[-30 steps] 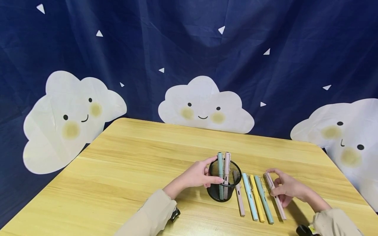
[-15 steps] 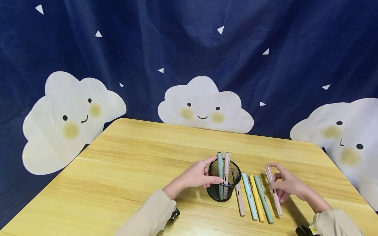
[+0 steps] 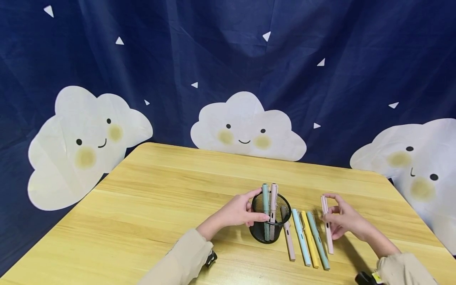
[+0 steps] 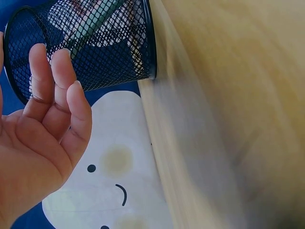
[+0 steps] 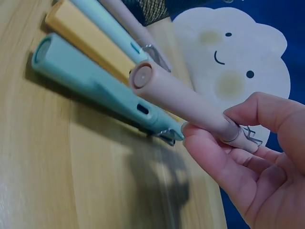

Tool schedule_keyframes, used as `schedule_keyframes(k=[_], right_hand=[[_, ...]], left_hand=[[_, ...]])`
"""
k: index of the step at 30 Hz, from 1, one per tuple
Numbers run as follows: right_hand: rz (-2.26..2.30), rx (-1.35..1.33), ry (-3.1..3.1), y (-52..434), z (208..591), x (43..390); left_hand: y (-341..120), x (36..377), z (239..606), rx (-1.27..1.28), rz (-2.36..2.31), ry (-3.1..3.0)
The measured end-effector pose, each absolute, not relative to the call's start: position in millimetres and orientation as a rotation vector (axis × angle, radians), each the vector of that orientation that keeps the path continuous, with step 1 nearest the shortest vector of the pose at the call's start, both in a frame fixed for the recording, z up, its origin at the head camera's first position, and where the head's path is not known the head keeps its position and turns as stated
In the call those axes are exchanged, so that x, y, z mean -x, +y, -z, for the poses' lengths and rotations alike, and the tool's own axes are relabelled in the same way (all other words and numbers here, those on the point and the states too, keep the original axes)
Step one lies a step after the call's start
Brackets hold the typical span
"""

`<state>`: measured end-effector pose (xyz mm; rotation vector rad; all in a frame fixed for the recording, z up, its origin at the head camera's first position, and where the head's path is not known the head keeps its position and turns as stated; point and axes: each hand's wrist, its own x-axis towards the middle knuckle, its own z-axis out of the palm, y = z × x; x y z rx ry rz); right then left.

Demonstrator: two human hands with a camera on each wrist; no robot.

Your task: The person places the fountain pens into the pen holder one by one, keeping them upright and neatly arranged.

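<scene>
My left hand (image 3: 236, 211) grips the rim of a round black mesh pen holder (image 3: 257, 234), thumb at the front and a finger at the back. A green pen (image 3: 265, 198) and a pale pink pen (image 3: 274, 198) stand in it. In the left wrist view the other fingers (image 4: 62, 81) lie along the mesh wall. Between thumb and fingertips my right hand (image 3: 349, 221) pinches another pale pink pen (image 3: 329, 239), raised off the table in the right wrist view, its round end (image 5: 143, 76) towards the camera and its clip near the palm.
Left of the right hand, a green pen (image 3: 318, 242), a yellow pen (image 3: 310, 239), a light blue pen (image 3: 301, 239) and a pink pen (image 3: 290, 247) lie side by side on the wooden table (image 3: 142, 206). A dark blue curtain (image 3: 228, 47) with clouds hangs behind.
The right hand has lifted the pink pen from the table and shifted it slightly left and away, turning it more upright. The left hand and the pen holder stay put.
</scene>
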<state>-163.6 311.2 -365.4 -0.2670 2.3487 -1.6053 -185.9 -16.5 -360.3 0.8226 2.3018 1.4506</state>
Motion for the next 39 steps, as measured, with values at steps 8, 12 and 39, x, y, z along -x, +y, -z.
schedule_keyframes(k=[8, 12, 39], right_hand=[[1.698, 0.26, 2.339, 306, 362, 165], [1.747, 0.256, 2.327, 302, 359, 166], [1.977, 0.661, 2.15, 286, 353, 169]], left_hand=[[-17, 186, 361, -0.821, -1.452, 2.301], [-16, 187, 361, -0.818, -1.456, 2.298], [-15, 187, 361, -0.81, -1.481, 2.28]])
